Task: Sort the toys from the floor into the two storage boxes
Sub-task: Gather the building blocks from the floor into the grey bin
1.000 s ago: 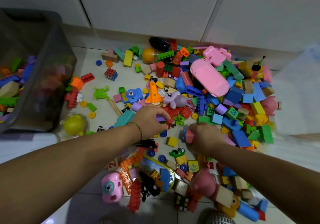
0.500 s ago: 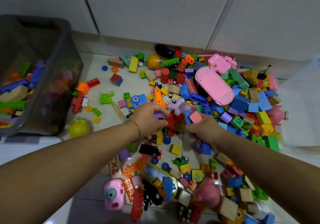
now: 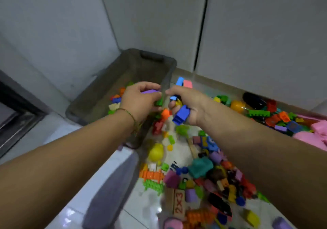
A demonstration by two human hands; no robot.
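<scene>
A dark translucent storage box [image 3: 113,80] stands on the floor at the left, with several coloured bricks in its bottom. My left hand [image 3: 139,103] is over the box's right rim, closed on a purple brick [image 3: 150,91] and a green brick [image 3: 159,102]. My right hand [image 3: 187,105] is just right of the rim, closed on a bunch of blue bricks [image 3: 181,116] and a pink brick [image 3: 188,83]. A heap of mixed toys [image 3: 212,172] covers the floor below and to the right.
A yellow ball-like toy [image 3: 156,151] lies by the box's near corner. An orange fence piece [image 3: 152,174], a wooden 2x3 block [image 3: 178,205] and a pink toy [image 3: 316,135] lie in the heap. White cabinet doors [image 3: 265,34] stand behind. A grey lid-like edge [image 3: 109,189] is near my left arm.
Both hands have lifted from the toy heap with bricks in them and swung left to the dark box's rim. The view has turned left with them.
</scene>
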